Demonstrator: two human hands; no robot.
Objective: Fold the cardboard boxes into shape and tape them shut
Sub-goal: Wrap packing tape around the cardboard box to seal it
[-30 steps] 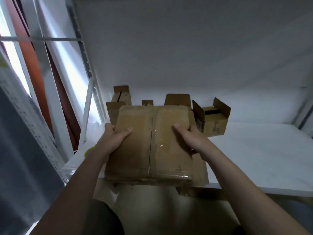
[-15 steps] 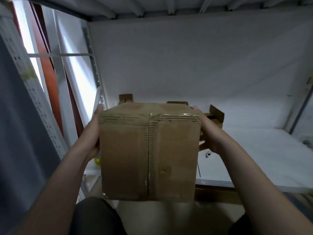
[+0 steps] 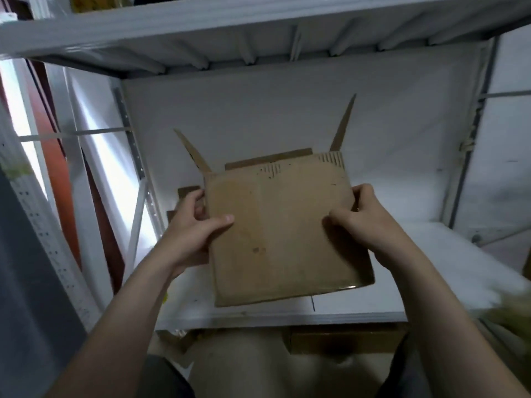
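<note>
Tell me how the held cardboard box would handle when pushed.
Probably light: the cardboard box is held up by the left hand and right hand alone. Its face looks flat, so likely stiff; the open flaps may flop.

Brown cardboard box point(image 3: 284, 237), raised clear above the front of the white shelf board point(image 3: 459, 254), broad plain face toward camera, rotated slightly. Open at the far end: left flap point(image 3: 192, 152) and right flap point(image 3: 343, 124) standing up, splayed outward. Glossy tape point(image 3: 349, 286) along lower right edge.
</note>
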